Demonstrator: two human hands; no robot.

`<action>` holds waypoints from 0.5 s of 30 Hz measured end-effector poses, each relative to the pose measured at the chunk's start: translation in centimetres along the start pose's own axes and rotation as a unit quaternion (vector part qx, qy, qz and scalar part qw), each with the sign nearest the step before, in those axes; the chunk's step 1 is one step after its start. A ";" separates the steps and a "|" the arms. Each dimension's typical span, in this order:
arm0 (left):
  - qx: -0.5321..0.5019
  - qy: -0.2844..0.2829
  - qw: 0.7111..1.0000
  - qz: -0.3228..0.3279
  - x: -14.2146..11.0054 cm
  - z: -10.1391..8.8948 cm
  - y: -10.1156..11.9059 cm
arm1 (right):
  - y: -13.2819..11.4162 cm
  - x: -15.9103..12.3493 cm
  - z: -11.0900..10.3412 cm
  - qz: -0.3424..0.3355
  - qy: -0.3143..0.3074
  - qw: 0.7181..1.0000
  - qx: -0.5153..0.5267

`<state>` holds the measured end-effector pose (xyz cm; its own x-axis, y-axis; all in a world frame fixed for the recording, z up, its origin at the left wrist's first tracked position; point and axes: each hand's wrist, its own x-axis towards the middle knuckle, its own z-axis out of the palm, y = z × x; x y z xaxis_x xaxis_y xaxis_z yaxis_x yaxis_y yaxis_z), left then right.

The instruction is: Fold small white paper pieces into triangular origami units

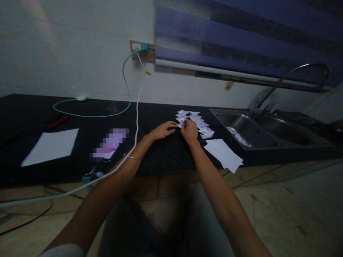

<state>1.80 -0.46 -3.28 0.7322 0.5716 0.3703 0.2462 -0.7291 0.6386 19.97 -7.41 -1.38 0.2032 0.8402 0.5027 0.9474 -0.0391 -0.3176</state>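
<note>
Rows of small folded white paper pieces (204,129) lie on the black countertop in front of me. My left hand (164,130) rests at their left edge, its fingers stretched out and slightly apart, the fingertips by a folded piece. Over the near left part of the rows is my right hand (189,131), with its fingers curled down and pinched on a folded paper piece, mostly hidden by the hand. Just right of my right forearm, a loose stack of flat white paper sheets (224,154) lies at the counter's front edge.
A double metal sink (250,134) with a curved faucet (284,76) is on the right. To the left lie a blurred-out phone (111,144) and a white sheet (50,146). A white cable (137,117) passes over my left forearm from the wall outlet (147,53); a teal cable (104,115) loops behind.
</note>
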 end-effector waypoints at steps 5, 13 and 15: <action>0.005 0.002 1.000 -0.002 0.1 0.2 -0.4 | -0.8 -0.1 -2.0 -0.042 0.066 0.991 0.108; -0.005 0.028 1.000 0.003 0.1 -0.2 0.1 | 5.5 -6.5 -13.3 -0.025 -0.126 0.991 -0.034; -0.003 0.026 1.000 0.003 0.2 -0.2 0.1 | 8.0 -8.4 -14.9 0.008 -0.192 0.974 -0.123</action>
<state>1.82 -0.39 -2.99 0.6989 0.5871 0.4085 0.2381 -0.7295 0.6412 29.52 -22.84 3.84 0.1563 0.9769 0.1456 0.9849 -0.1431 -0.0972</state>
